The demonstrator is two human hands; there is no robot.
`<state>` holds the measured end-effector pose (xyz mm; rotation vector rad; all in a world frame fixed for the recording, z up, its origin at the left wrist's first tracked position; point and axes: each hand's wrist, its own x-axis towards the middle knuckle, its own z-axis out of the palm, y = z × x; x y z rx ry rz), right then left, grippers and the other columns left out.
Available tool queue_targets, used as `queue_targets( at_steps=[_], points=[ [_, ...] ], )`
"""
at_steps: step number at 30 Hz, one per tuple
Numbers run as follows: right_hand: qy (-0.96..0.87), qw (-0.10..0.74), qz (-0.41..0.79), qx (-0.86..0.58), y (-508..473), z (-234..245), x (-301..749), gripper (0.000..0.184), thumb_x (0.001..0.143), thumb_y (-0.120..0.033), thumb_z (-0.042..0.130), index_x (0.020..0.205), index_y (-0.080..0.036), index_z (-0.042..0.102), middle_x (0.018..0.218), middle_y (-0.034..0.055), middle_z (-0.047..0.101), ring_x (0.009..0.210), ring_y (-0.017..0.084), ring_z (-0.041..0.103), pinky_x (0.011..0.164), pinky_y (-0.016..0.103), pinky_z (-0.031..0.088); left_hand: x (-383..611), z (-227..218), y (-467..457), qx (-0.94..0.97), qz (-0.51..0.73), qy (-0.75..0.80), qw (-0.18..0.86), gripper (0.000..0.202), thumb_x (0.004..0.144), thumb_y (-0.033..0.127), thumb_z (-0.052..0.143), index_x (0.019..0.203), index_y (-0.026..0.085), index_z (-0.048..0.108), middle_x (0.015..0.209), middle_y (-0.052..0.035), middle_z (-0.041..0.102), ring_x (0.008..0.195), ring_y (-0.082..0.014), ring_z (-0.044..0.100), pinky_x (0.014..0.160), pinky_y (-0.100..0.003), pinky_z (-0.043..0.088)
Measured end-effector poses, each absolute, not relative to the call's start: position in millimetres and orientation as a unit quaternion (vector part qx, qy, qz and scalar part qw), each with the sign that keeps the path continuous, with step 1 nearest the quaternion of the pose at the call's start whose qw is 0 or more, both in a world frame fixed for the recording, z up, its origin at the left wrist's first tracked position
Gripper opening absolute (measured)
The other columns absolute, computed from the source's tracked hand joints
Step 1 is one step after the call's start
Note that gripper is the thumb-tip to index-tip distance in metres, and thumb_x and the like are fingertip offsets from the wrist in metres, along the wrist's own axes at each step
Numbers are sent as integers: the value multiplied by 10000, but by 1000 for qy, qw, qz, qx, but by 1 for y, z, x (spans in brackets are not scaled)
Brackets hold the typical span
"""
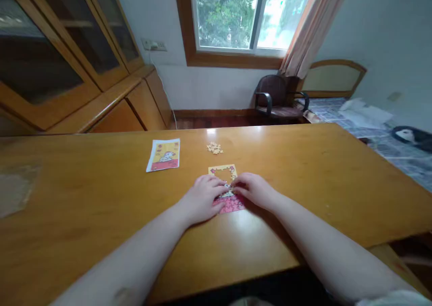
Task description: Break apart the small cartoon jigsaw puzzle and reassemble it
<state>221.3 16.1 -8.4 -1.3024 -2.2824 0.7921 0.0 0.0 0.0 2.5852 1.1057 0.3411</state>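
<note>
A small jigsaw puzzle (225, 174) lies on the wooden table (84, 193), yellow at the top and red at the bottom, with a gap in its middle. My left hand (202, 198) rests on its left side, fingers bent down onto the pieces. My right hand (254, 190) lies on its right side, fingertips pinched together at the puzzle's centre, next to the left fingertips. Whether a piece is under the fingers is hidden. A little pile of loose puzzle pieces (214, 148) sits farther back. A printed picture card (164, 155) lies to the left.
A clear plastic bag (15, 186) lies at the table's far left. A dark armchair (278, 100) stands under the window. Wooden cabinets (67, 67) line the left wall. A bed (388, 139) with papers is on the right.
</note>
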Motion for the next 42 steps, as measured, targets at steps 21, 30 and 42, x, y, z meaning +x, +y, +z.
queue_targets(
  at_steps=[21,30,42],
  points=[
    [-891,209,104,-389,20,-11,227,132,861,-259,615,891,-238,742,902,49,674,818,162,561,803,307,419,2,5,0,896,125,399,150,286,786,339,617,1056,247,632,1138,-40,634,1122,-249,500,1023,-443,345],
    [-889,217,99,-391,25,-17,227,124,855,-215,615,880,-247,733,903,40,669,836,160,570,795,302,417,1,4,0,897,124,396,151,286,790,342,614,1058,246,625,1142,-36,635,1132,-247,494,1028,-444,339],
    [-869,237,105,-422,30,-25,225,104,831,-225,650,870,-254,741,924,44,669,848,172,588,799,319,424,2,3,1,895,128,398,156,288,790,344,612,1060,245,627,1148,-43,625,1132,-249,488,1027,-439,341]
  ],
)
